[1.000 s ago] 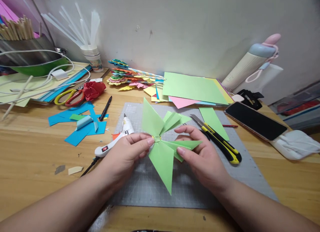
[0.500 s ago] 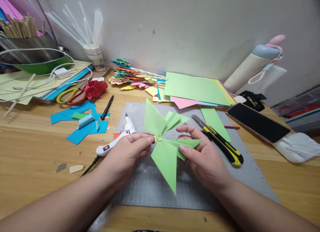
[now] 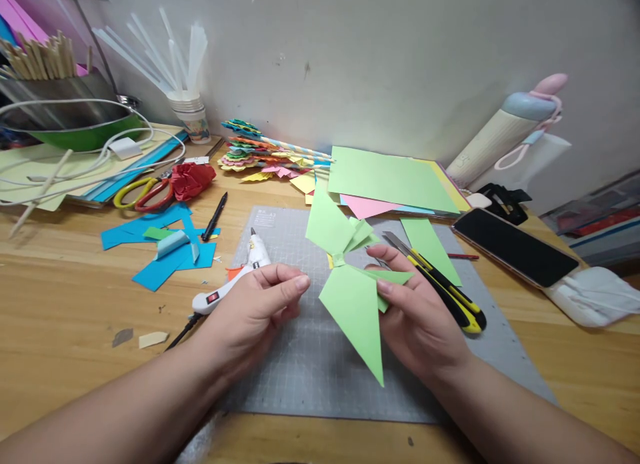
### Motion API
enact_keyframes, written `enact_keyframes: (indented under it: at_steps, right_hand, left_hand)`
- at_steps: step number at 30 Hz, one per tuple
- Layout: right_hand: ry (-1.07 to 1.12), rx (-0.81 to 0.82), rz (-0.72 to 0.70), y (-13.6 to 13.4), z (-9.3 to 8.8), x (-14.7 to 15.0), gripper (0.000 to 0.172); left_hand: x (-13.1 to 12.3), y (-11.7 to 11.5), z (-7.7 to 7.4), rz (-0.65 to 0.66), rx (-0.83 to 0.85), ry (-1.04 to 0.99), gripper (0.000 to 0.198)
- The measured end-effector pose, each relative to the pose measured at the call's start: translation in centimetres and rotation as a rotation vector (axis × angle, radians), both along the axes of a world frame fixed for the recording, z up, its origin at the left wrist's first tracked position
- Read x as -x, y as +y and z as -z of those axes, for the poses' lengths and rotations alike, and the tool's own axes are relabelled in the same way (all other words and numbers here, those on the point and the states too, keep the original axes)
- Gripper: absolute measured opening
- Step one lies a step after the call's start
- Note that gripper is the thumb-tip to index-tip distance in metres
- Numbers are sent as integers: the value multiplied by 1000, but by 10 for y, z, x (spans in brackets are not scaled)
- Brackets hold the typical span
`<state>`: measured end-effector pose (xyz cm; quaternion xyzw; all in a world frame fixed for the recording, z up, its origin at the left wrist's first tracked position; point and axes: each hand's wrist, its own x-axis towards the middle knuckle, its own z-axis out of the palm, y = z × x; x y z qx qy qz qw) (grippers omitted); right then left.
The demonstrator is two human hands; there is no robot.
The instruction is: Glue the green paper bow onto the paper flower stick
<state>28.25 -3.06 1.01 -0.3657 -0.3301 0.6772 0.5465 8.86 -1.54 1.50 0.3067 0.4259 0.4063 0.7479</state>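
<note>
A light green folded paper bow (image 3: 353, 301) is held up over the grey cutting mat (image 3: 300, 391). It has pointed wings above and below a narrow wrapped middle, with a bit of yellow at that middle. The thumb and fingers of my right hand (image 3: 425, 317) pinch its right-hand tails. To the left of the bow, and apart from it, my left hand (image 3: 260, 311) has its thumb pressed to the curled forefinger, with nothing showing between them. Behind my left hand lies a white hot glue gun (image 3: 257, 251). A yellow and black utility knife (image 3: 445, 287) rests beyond my right hand.
Green paper sheets (image 3: 390, 177) and paper flowers (image 3: 250, 151) lie along the wall. Blue paper scraps (image 3: 160, 267), a black pen (image 3: 216, 216) and scissors (image 3: 150, 192) are at left. A phone (image 3: 515, 246) and a bottle (image 3: 505, 134) are at right.
My left hand has let go of the bow's middle and stays about where it was. My right hand has moved the bow slightly right, tilting it a little.
</note>
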Motion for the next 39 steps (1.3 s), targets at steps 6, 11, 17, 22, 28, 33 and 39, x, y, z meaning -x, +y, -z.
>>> enact_keyframes:
  at_steps: [6,11,17,22,28,33,39]
  right_hand:
    - [-27,71,68,6,5,-1,33]
    - [-277,-10,121,13,13,-3,29]
    - [-501,68,8,16,15,0,30]
    - [-798,8,-180,19,12,-5,25]
    - [-1356,-706,219,2,-1,-7,24]
    - [-1010,-984,125,-32,-24,5,25]
    - [-925,-891,72,-38,-19,12,16]
  left_hand:
    - [0,-2,-4,114,-48,-65,17]
    - [0,-2,-6,141,-137,-110,11]
    - [1,-4,-6,162,-192,-89,14]
    - [3,-7,-5,207,-253,-48,17]
    - [-1,-9,-8,245,-245,-104,28]
    - [-5,-13,-12,221,-308,36,29]
    - [-6,-14,-9,244,-383,201,26]
